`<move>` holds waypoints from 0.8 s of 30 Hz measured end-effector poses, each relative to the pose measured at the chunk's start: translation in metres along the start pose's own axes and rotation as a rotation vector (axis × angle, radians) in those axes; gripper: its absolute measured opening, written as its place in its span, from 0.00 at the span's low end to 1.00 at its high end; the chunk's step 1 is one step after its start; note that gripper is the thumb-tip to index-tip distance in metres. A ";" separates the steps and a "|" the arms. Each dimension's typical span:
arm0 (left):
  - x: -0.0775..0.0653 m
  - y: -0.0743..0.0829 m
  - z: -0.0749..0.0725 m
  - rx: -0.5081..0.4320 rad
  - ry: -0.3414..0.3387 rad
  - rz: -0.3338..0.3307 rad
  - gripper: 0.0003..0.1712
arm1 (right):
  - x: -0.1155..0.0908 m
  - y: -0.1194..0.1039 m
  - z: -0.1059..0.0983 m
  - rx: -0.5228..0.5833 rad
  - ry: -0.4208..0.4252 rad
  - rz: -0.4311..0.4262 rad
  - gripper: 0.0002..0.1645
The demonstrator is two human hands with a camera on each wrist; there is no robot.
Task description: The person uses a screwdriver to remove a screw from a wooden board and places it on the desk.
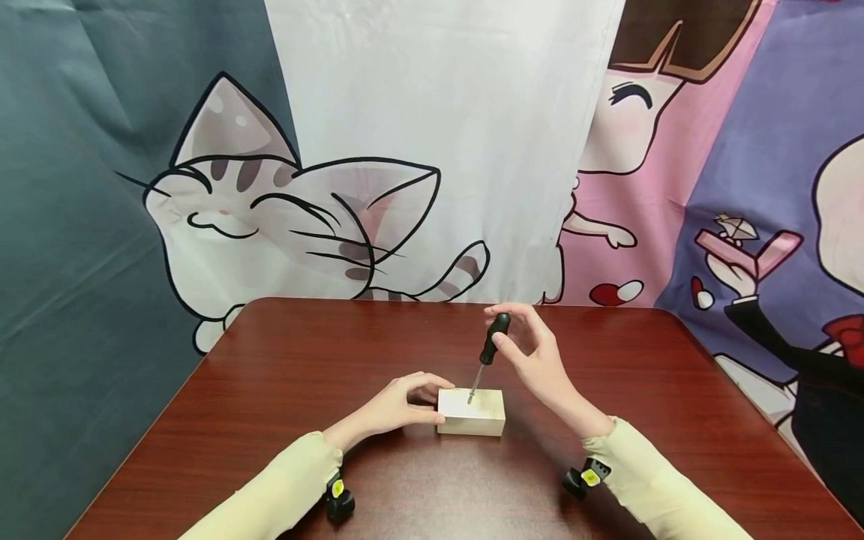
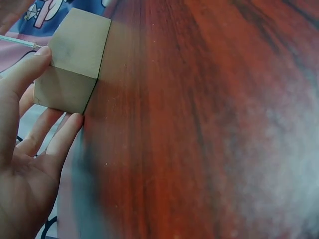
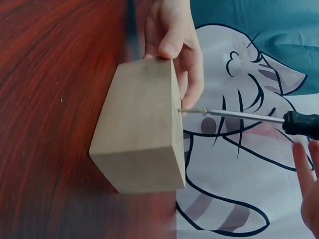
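Note:
A pale wooden block (image 1: 470, 426) lies on the table, its left end held between the thumb and fingers of my left hand (image 1: 398, 405). In the left wrist view, that hand's fingertips (image 2: 75, 119) touch the near end of the block (image 2: 79, 45). A brass-coloured screw (image 3: 192, 110) stands in the block's top face with part of its thread showing. On its head sits the tip of a screwdriver (image 3: 244, 116), which leans slightly right in the head view. My right hand (image 1: 540, 367) holds the black screwdriver handle (image 1: 496, 339) between thumb and fingers.
The reddish-brown table (image 1: 324, 337) has a glossy wood grain. Behind it hangs a cloth (image 1: 432, 90) printed with a cartoon cat and figures. A small black device with a yellow mark is strapped at each wrist, such as the right wrist camera (image 1: 586, 478).

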State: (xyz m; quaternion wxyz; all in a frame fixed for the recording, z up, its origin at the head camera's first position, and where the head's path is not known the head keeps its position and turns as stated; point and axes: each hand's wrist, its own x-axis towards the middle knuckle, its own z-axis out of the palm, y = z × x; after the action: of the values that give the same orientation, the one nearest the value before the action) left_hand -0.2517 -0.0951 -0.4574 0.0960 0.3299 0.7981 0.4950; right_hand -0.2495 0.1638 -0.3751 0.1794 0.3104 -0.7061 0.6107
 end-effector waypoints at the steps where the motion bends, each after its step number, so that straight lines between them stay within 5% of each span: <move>1: 0.000 0.000 0.000 0.001 0.000 0.000 0.29 | 0.000 0.000 0.001 -0.027 0.022 0.004 0.22; 5: 0.001 -0.001 -0.001 0.008 -0.006 0.000 0.29 | -0.001 0.000 0.002 -0.041 0.075 0.044 0.23; 13: 0.001 0.000 -0.005 -0.003 -0.026 -0.008 0.29 | 0.001 -0.005 -0.003 0.010 0.035 0.099 0.23; 24: 0.001 0.004 -0.002 -0.043 -0.017 -0.038 0.30 | 0.001 -0.001 -0.005 0.046 -0.026 0.020 0.22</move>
State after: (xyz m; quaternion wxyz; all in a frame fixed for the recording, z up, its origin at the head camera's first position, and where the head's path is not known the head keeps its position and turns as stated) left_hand -0.2517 -0.0946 -0.4525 0.1194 0.3167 0.7925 0.5074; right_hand -0.2498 0.1680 -0.3726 0.1569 0.3152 -0.6974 0.6243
